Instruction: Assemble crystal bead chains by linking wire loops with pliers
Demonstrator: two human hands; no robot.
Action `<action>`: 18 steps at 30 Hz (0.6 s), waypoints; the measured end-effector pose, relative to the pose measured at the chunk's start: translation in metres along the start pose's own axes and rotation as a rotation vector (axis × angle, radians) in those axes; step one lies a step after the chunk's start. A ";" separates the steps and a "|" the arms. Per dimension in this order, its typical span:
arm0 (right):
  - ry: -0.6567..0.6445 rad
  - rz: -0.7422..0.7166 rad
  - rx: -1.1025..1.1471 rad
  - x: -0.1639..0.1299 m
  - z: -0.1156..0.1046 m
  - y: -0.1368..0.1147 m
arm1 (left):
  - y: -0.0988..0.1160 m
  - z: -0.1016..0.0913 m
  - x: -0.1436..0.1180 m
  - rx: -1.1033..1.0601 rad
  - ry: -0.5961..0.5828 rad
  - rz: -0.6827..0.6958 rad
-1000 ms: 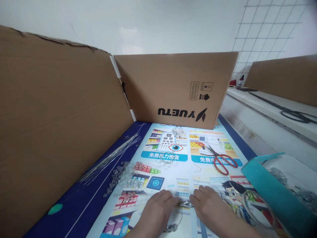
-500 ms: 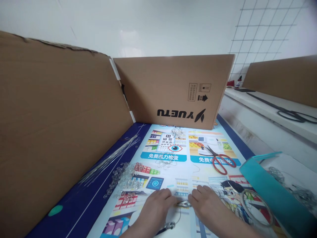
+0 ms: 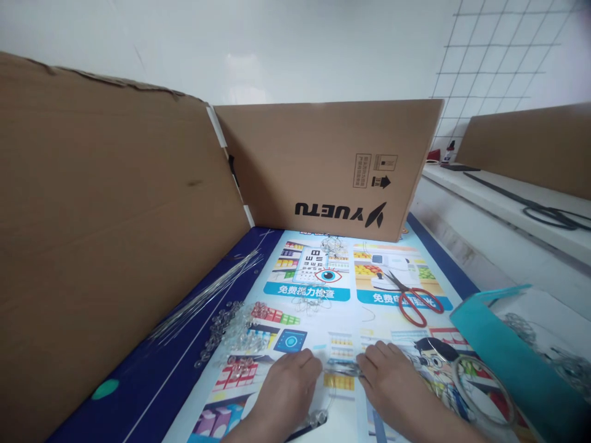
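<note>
So both hands sit low in the middle of the frame: left hand (image 3: 289, 384) and right hand (image 3: 392, 384) each pinch one end of a short beaded wire piece (image 3: 342, 368), fingers curled tight, just above the printed mat (image 3: 323, 289). Clear beads (image 3: 231, 329) lie to the left, red scissors (image 3: 413, 298) at upper right.

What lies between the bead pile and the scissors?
In the head view, a small tangle of wire lies on the poster between the bead pile and the scissors.
</note>
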State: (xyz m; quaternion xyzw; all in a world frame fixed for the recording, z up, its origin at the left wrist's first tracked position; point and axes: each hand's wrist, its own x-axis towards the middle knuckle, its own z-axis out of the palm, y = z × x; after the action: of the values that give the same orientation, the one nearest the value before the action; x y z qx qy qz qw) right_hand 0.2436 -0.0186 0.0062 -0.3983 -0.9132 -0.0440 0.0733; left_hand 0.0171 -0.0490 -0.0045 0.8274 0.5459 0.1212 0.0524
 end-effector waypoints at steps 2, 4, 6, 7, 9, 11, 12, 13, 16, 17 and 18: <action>0.021 0.031 0.004 0.002 0.000 0.002 | -0.001 0.000 0.000 -0.016 0.012 -0.024; 0.030 0.047 0.005 0.004 0.000 0.003 | -0.001 0.000 -0.001 -0.041 0.021 -0.053; 0.025 0.054 0.000 0.004 -0.001 0.003 | -0.001 -0.001 -0.001 -0.073 0.024 -0.079; 0.022 0.056 -0.002 0.005 -0.001 0.002 | -0.001 -0.002 -0.001 -0.088 0.024 -0.091; 0.015 0.062 -0.003 0.004 -0.001 0.002 | -0.001 -0.003 0.000 -0.109 0.021 -0.106; 0.007 0.066 0.004 0.003 0.000 0.001 | -0.002 -0.003 0.000 -0.121 0.015 -0.116; 0.003 0.069 0.008 0.003 0.000 0.001 | -0.002 -0.003 0.000 -0.126 0.011 -0.121; -0.003 0.072 0.014 0.003 0.001 0.001 | -0.002 -0.003 0.000 -0.131 0.007 -0.124; -0.011 0.081 0.032 0.002 0.003 0.001 | -0.001 -0.004 0.000 -0.145 0.011 -0.136; -0.007 0.085 0.039 0.001 0.003 0.001 | -0.001 -0.004 -0.001 -0.151 0.015 -0.138; -0.002 0.090 0.047 0.001 0.005 0.001 | -0.001 -0.004 -0.001 -0.159 0.021 -0.141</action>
State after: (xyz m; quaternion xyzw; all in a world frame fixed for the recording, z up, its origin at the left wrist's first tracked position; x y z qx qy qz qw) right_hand 0.2434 -0.0163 0.0020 -0.4370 -0.8954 -0.0188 0.0835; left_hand 0.0144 -0.0500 -0.0010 0.7790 0.5917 0.1687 0.1207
